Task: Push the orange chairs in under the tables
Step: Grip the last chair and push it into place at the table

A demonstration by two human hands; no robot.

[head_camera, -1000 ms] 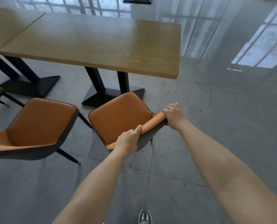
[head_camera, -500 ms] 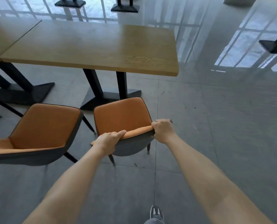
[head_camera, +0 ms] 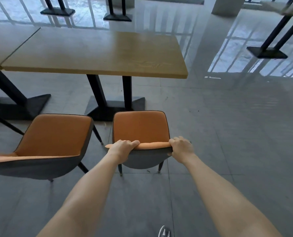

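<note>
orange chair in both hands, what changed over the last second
The gripped orange padded chair swung from angled to squarely facing the wooden table. Left hand and right hand kept hold of its backrest. The neighbouring orange chair stayed put.

Orange chair (head_camera: 139,127) (grey-backed) upright, facing wooden table (head_camera: 94,53).

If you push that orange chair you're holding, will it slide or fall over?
The held chair will probably slide: its thin legs stand on smooth, shiny floor. It might tip forward a bit, since the left hand and right hand push at the backrest top. Its shell looks stiff, not floppy.
</note>
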